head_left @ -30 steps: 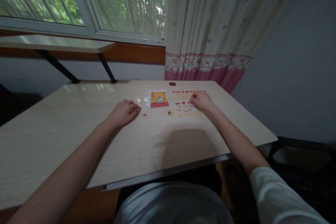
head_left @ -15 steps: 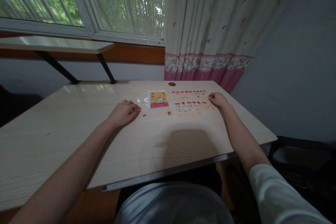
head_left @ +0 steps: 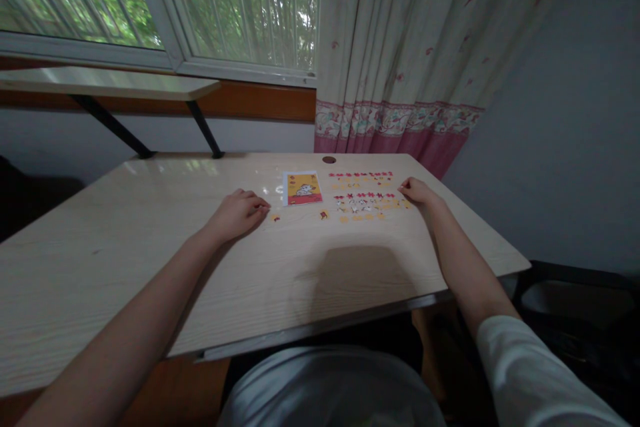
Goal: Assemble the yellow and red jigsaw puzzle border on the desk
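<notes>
My left hand [head_left: 241, 213] rests on the desk with its fingers curled together. Whatever its fingertips hold, if anything, is too small to make out. Just beyond them lies a small yellow and red puzzle piece [head_left: 275, 218], and another puzzle piece [head_left: 324, 215] is farther right. A printed picture card [head_left: 304, 189], yellow and red with a white animal, lies flat between my hands. My right hand [head_left: 419, 191] is closed in a pinch on a tiny puzzle piece at the right end of the rows. Several red pieces [head_left: 360, 175], yellow pieces [head_left: 369, 217] and white pieces [head_left: 361, 208] form these rows.
The pale wooden desk [head_left: 240, 300] has a round cable hole [head_left: 329, 160] at its back edge. A raised shelf [head_left: 110, 83] on dark legs stands at the back left. Behind hangs a curtain [head_left: 395, 67] beside the window. A dark chair [head_left: 575, 273] stands at the right.
My right hand has shifted very slightly down at the right end of the rows. My left hand stays beside the small piece. The view has moved a little.
</notes>
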The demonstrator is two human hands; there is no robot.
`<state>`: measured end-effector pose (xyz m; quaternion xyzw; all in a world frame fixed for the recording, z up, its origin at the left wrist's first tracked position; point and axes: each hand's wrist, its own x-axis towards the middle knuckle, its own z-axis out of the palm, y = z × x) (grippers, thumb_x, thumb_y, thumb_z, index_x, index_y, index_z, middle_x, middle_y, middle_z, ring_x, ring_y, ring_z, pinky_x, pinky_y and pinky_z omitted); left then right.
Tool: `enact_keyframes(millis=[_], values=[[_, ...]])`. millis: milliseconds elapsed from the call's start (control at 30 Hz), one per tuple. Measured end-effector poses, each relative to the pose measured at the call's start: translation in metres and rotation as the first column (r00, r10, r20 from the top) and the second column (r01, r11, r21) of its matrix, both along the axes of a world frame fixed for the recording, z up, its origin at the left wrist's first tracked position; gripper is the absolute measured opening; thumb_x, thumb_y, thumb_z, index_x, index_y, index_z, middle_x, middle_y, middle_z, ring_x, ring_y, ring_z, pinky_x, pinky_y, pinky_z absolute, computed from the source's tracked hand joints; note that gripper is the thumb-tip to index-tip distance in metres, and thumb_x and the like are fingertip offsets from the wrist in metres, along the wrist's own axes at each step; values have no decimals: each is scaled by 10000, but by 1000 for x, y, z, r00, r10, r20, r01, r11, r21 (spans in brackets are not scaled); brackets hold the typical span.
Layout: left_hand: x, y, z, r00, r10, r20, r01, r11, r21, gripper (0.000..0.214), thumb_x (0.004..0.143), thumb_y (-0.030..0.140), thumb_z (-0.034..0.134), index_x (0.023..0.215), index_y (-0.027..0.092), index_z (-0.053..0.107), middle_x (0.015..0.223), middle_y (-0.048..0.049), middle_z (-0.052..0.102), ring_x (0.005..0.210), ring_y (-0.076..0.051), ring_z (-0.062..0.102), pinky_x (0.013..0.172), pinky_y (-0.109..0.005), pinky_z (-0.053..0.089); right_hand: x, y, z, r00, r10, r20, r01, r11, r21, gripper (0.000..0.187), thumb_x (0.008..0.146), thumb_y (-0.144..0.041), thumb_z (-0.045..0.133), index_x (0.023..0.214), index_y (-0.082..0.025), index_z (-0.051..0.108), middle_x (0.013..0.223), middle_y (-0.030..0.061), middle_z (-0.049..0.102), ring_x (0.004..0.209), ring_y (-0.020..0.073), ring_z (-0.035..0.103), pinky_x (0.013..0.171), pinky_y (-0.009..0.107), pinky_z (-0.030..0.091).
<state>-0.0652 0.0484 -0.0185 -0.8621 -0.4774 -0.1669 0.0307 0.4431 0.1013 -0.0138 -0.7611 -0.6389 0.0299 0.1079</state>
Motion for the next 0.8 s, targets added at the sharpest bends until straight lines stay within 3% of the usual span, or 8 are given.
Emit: enact_keyframes(millis=[233,333,400,467,600,700,800], values=[[3,-2,1,999,-11,35,10,999,33,358,882,374,450,916,172,745,882,-117,698,831,-257,584,799,-401,440,-16,-4,5,992,86,-88,-80,994,70,196,820,-203,595,977,-132,688,814,69,705,701,145,599,653,235,427],[10,-6,5,995,-36,93,31,998,51,308,861,321,466,882,184,741,868,-104,698,820,-244,584,793,-391,437,-47,-6,10,937,228,-263,-173,961,217,142,770,-204,617,866,-148,705,781,53,703,700,146,610,660,243,441],[17,-11,8,986,-68,152,62,997,42,274,842,301,489,859,186,737,854,-100,699,823,-244,586,788,-389,438,-78,-11,13,826,349,-443,-219,922,320,118,707,-227,676,800,-155,687,752,44,698,680,142,614,648,248,458],[28,-17,12,971,-108,213,108,994,14,255,836,310,512,862,184,732,855,-97,706,829,-246,588,792,-391,442,-113,-21,15,636,426,-643,-260,903,341,168,665,-277,733,765,-161,664,693,30,682,631,132,612,617,248,474],[55,-31,17,924,-145,353,172,984,-45,260,854,305,503,869,179,730,863,-83,722,836,-232,598,811,-381,457,-176,-48,14,277,432,-858,-360,875,323,329,588,-393,820,769,-174,653,667,13,683,605,117,623,596,246,509],[74,-41,18,882,-119,456,179,980,-89,248,855,323,528,858,192,738,850,-67,723,847,-221,606,799,-351,471,-202,-68,9,106,355,-929,-404,869,286,386,560,-439,841,777,-180,654,687,13,691,609,116,638,617,263,539],[84,-46,16,842,-75,534,175,975,-139,236,855,335,546,844,203,741,840,-59,722,813,-206,609,779,-339,475,-214,-81,4,4,280,-960,-408,877,255,398,550,-438,853,786,-185,657,706,16,695,627,119,650,648,281,555]])
